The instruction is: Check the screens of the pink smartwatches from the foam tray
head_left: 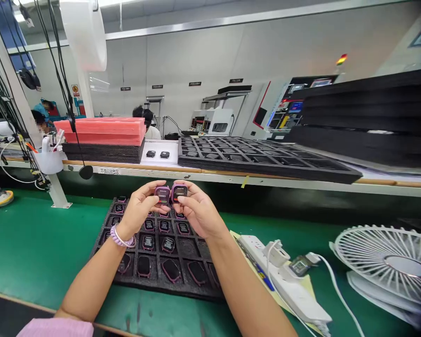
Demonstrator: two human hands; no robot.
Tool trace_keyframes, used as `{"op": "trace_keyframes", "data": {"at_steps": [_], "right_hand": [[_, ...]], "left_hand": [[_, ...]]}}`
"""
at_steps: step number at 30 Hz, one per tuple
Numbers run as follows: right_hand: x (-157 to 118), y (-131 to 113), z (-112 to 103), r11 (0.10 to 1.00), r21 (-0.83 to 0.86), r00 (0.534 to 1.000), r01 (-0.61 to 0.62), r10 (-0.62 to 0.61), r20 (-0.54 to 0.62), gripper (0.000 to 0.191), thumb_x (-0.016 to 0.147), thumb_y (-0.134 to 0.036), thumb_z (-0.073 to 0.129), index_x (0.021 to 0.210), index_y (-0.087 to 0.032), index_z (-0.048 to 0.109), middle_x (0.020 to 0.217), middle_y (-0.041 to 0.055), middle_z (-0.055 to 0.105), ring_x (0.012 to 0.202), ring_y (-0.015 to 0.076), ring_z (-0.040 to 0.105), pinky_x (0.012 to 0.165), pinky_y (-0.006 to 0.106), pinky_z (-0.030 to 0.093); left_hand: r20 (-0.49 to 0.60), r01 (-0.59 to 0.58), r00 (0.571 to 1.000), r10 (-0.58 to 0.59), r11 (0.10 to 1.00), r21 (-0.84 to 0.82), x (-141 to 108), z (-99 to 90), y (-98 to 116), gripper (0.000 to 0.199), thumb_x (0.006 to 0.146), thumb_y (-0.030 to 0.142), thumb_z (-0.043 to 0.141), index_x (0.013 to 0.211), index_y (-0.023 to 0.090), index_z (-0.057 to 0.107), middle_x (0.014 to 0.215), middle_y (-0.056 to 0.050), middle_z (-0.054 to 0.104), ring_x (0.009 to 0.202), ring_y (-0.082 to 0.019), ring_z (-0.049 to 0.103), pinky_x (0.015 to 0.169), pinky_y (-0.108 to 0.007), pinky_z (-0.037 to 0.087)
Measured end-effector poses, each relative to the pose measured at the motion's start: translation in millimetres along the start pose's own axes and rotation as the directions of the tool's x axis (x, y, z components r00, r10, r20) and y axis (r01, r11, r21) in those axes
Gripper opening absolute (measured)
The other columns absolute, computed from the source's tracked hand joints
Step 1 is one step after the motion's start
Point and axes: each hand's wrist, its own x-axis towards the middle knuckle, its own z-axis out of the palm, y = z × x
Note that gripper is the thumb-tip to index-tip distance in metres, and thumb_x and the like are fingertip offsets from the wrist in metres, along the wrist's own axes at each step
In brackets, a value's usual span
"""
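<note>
My left hand [140, 206] pinches a purple-cased smartwatch [163, 194] between thumb and fingers, its lit screen facing me. A second smartwatch [179, 192], also with a lit screen, is gripped by my right hand [199, 208]. The two watches are held side by side above a black foam tray [152, 284]. Square pockets in the tray hold several more purple-framed watches. Many of those show white text on their screens, while the front row [144, 266] looks dark. My forearms hide parts of the tray's left and right sides.
A white power strip [284, 285] with plugs and cables lies right of the tray, near a white fan [389, 262]. Above the green bench runs a shelf [231, 180] with another black tray [252, 154], red foam sheets [105, 131] and a tall black stack [368, 117].
</note>
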Motion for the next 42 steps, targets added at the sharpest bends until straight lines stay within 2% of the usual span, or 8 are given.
{"op": "trace_keyframes", "data": {"at_steps": [3,8,12,16,19,24,32,42], "right_hand": [[-4,-8,1,1.000,0.010,1.000,0.007,-0.007,0.005,0.044,0.070,-0.028,0.082,0.109,-0.021,0.063,0.085,-0.0007,0.060,0.059,0.0122,0.053,0.055,0.025,0.045],[-3,-11,6,0.994,0.097,0.999,0.042,-0.044,0.012,0.039,0.080,-0.044,0.076,0.107,-0.019,0.065,0.083,0.0029,0.065,0.058,0.0142,0.054,0.054,0.026,0.044],[5,-6,6,0.991,0.123,0.999,0.044,-0.047,0.024,0.041,0.079,-0.044,0.079,0.109,-0.020,0.065,0.089,0.0057,0.070,0.056,0.0141,0.056,0.054,0.026,0.045],[14,0,-3,0.995,0.102,0.999,0.022,-0.025,0.033,0.047,0.079,-0.043,0.082,0.115,-0.020,0.063,0.091,0.0065,0.072,0.057,0.0140,0.058,0.056,0.026,0.046],[20,3,-11,0.995,0.094,1.000,0.014,-0.016,0.024,0.046,0.079,-0.043,0.081,0.114,-0.020,0.063,0.092,0.0074,0.073,0.058,0.0153,0.060,0.057,0.027,0.048],[20,4,-16,0.998,0.055,0.999,-0.010,0.008,0.045,0.040,0.081,-0.042,0.076,0.112,-0.021,0.062,0.097,0.0060,0.073,0.066,0.0181,0.067,0.062,0.030,0.053],[12,3,-7,1.000,-0.010,0.998,0.009,-0.008,0.057,0.046,0.071,-0.022,0.078,0.114,-0.024,0.060,0.100,0.0021,0.073,0.068,0.0149,0.067,0.067,0.028,0.055],[11,10,-4,0.999,-0.031,0.998,0.040,-0.038,0.044,0.044,0.075,-0.033,0.084,0.111,-0.023,0.060,0.091,0.0009,0.070,0.059,0.0121,0.059,0.059,0.026,0.051]], "left_hand": [[0.007,-0.018,1.000,0.019,1.000,-0.003,-3,6.3,6,0.050,0.076,0.028,0.064,0.125,0.017,0.063,0.110,-0.008,0.069,0.071,-0.018,0.074,0.069,-0.028,0.064],[-0.004,-0.044,0.999,0.044,0.999,-0.012,-2,9.8,14,0.058,0.077,0.027,0.066,0.134,0.018,0.058,0.109,-0.008,0.069,0.070,-0.016,0.073,0.068,-0.025,0.062],[-0.032,-0.073,0.997,0.073,0.997,0.009,0,1.8,17,0.064,0.079,0.027,0.067,0.141,0.019,0.053,0.103,-0.006,0.067,0.070,-0.015,0.073,0.068,-0.024,0.061],[-0.058,-0.043,0.997,0.043,0.999,0.003,4,-9.8,15,0.067,0.080,0.028,0.068,0.144,0.019,0.048,0.096,-0.004,0.064,0.070,-0.016,0.072,0.066,-0.025,0.061],[-0.066,-0.037,0.997,0.036,0.999,-0.007,10,-14.8,10,0.064,0.079,0.027,0.069,0.140,0.018,0.051,0.096,-0.004,0.063,0.071,-0.015,0.072,0.067,-0.024,0.061],[-0.069,-0.077,0.994,0.080,0.996,0.052,20,-16.2,-4,0.059,0.077,0.018,0.066,0.135,0.020,0.055,0.111,-0.006,0.063,0.075,-0.012,0.072,0.075,-0.024,0.062],[-0.058,-0.142,0.987,0.148,0.985,0.100,20,-17.9,-5,0.048,0.078,0.014,0.062,0.126,0.019,0.058,0.107,-0.004,0.065,0.073,-0.011,0.072,0.075,-0.021,0.063],[-0.020,-0.170,0.985,0.172,0.982,0.081,16,-13.6,-3,0.037,0.081,0.024,0.069,0.117,0.018,0.061,0.101,-0.002,0.067,0.065,-0.010,0.071,0.063,-0.017,0.061]]}}
